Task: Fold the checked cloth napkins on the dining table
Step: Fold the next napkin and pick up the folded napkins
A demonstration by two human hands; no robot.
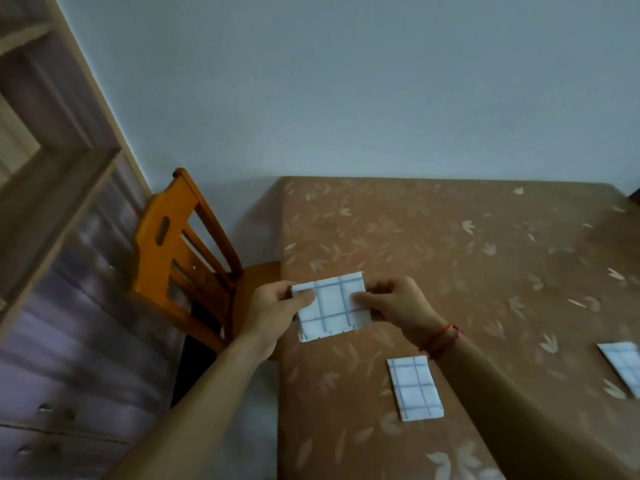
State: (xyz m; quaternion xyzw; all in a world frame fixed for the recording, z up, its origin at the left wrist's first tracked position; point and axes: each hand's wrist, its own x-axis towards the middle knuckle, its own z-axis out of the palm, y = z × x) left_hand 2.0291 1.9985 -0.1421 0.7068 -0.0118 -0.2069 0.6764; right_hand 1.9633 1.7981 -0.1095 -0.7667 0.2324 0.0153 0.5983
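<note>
A small folded white napkin with blue checks (333, 306) is held up above the left edge of the dining table (450, 265). My left hand (277, 306) pinches its left side, thumb on top. My right hand (398, 304) pinches its right side; a red string is on that wrist. A second folded checked napkin (415, 388) lies flat on the table below my right forearm. A third checked napkin (623, 365) lies at the right edge of the view, partly cut off.
The table wears a brown cloth with pale leaf prints. An orange wooden chair (180, 251) stands at the table's left side. A wooden door and frame (52, 168) fill the far left. A pale wall runs behind the table.
</note>
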